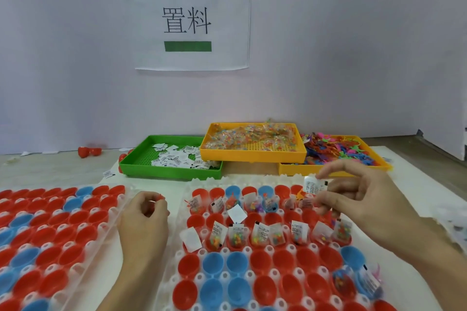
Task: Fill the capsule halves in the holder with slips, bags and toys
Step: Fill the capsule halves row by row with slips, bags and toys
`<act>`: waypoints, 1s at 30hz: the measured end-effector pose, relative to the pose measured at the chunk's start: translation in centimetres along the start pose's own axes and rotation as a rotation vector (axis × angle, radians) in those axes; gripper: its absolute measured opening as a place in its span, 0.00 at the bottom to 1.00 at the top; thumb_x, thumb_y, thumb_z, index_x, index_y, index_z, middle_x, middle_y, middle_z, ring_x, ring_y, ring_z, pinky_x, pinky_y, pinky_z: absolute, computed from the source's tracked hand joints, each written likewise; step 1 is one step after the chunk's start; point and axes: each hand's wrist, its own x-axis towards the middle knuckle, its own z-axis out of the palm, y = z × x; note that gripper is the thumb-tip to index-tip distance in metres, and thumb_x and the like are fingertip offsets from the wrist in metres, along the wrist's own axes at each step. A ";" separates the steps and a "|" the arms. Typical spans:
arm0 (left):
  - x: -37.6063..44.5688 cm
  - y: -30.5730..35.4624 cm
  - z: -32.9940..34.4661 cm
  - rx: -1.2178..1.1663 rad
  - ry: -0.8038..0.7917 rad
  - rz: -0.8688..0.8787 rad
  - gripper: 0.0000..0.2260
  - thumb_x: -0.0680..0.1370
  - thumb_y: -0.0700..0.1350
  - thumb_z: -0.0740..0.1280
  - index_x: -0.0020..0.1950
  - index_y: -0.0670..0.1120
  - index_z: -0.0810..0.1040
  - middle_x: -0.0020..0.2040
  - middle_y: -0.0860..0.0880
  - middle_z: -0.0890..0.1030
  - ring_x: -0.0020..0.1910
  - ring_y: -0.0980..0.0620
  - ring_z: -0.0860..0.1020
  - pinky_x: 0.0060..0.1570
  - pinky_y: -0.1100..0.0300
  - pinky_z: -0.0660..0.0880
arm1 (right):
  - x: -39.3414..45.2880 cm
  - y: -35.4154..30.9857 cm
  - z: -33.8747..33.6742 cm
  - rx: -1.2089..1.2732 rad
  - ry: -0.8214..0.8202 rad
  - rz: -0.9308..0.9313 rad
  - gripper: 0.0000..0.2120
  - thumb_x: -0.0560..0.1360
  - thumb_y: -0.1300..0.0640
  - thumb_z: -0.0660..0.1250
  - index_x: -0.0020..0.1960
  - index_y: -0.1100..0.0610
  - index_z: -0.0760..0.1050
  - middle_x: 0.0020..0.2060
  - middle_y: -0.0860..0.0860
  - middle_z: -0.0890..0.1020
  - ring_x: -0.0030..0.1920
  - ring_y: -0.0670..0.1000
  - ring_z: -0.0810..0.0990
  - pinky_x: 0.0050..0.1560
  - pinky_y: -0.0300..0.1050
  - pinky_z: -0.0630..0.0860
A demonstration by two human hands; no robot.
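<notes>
A clear holder (174, 270) in front of me carries rows of red and blue capsule halves (217, 264). Several halves in its two far rows hold white slips, bead bags and small toys (237, 236). My right hand (353, 199) hovers over the holder's far right corner and pinches a white printed slip (314, 185) between thumb and fingers. My left hand (144, 219) rests at the holder's left edge, fingers curled around a small red piece (159, 198) that is mostly hidden.
A second holder (111, 225) of red and blue halves lies to the left. At the back stand a green tray of slips (141, 166), a yellow tray of bead bags (252, 155) and a yellow tray of toys (293, 169). Loose red capsule halves (88, 151) lie near the wall.
</notes>
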 end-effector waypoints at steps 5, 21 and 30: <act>-0.2 0.1 -0.1 0.016 -0.015 0.015 0.09 0.78 0.36 0.64 0.42 0.49 0.78 0.38 0.44 0.80 0.37 0.48 0.76 0.36 0.55 0.73 | -0.2 0.3 -0.2 -0.097 -0.053 0.018 0.16 0.71 0.64 0.75 0.53 0.48 0.78 0.33 0.54 0.85 0.35 0.51 0.85 0.40 0.37 0.80; -0.1 -0.2 0.0 0.043 -0.035 0.027 0.06 0.78 0.38 0.63 0.47 0.47 0.78 0.40 0.44 0.81 0.37 0.47 0.76 0.34 0.57 0.71 | -1.3 -1.8 -3.7 -0.215 -0.173 -0.044 0.08 0.68 0.48 0.72 0.38 0.52 0.84 0.35 0.52 0.85 0.32 0.44 0.80 0.35 0.33 0.75; -0.3 0.1 -0.1 0.047 -0.047 0.018 0.06 0.79 0.38 0.62 0.50 0.46 0.78 0.40 0.45 0.80 0.37 0.48 0.76 0.35 0.57 0.71 | -2.0 -2.3 -3.8 -0.308 -0.388 0.083 0.08 0.75 0.59 0.73 0.44 0.46 0.80 0.35 0.52 0.86 0.36 0.48 0.83 0.39 0.38 0.78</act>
